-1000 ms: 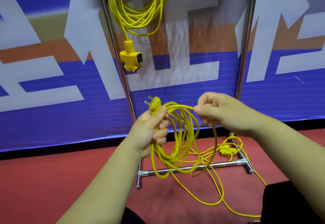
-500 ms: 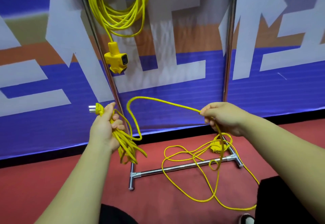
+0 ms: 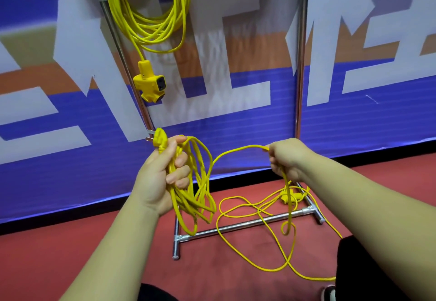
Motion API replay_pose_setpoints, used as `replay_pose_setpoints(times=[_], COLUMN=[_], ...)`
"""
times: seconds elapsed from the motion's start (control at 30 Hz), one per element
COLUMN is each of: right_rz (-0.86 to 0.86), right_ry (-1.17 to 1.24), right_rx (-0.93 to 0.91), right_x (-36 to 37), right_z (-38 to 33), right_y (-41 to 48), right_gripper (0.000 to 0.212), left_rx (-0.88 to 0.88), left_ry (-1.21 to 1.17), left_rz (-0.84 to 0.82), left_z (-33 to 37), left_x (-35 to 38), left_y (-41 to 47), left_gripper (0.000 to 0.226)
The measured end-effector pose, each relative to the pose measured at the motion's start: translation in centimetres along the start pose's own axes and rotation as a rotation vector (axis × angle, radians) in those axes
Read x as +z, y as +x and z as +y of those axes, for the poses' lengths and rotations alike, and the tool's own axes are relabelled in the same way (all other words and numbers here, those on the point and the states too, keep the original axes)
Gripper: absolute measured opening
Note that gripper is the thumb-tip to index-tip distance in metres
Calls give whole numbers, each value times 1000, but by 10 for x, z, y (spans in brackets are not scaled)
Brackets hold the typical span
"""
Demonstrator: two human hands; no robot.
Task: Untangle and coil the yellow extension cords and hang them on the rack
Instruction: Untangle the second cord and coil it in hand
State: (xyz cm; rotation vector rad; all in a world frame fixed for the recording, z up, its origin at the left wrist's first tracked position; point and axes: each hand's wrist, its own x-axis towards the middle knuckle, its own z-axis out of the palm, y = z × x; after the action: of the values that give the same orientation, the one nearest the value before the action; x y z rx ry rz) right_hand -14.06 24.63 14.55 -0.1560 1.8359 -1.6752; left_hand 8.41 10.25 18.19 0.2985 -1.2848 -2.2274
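Left hand has its fingers wrapped tight round the gathered loops of the cord, plug sticking up above the thumb, prongs pointing left. Right hand sits across from it, fingers curled on a single strand that arcs between the two hands, then drops from the right fist to the red floor. This is thin, soft, light stuff: it flops, it holds no shape, and the loops will likely spill unless the grip sits at the top of the bundle, right where it is now. The feeding hand would do best letting the strand slide through loosely. The heavy bit, I'd judge, is the socket block lying by the rack's foot bar, so the tail will drag. Count: two yellow cords, one in hand and half gathered, the other a hung coil up on the rack with its own dangling block. Two blocks in all, one plug showing. There's a small loop low on the hanging strand; knot or mere twist, hard to say from here.
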Motion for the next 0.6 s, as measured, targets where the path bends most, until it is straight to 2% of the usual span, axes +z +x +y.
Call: replay_pose_setpoints(times=[0.17,0.3,0.43,0.6], right_rz=[-77,-186,-323,-394], right_ry=[56,121,-114,-449], right_rx=[-159,-264,-447,-687], right_x=[5,13,17,22], right_z=[-8,-18,-25,-25], right_y=[-10,-28,-55,-82], right_gripper=[8,9,10,10], left_rx=[-143,-217,-215,-177], left_ry=[56,46,40,48], left_rz=[-91,-122,-122,-84], left_z=[-14,-23,-27,-34], left_x=[12,20,24,24], left_y=[-4,-5,-5,-1], left_gripper=[29,44,45,55])
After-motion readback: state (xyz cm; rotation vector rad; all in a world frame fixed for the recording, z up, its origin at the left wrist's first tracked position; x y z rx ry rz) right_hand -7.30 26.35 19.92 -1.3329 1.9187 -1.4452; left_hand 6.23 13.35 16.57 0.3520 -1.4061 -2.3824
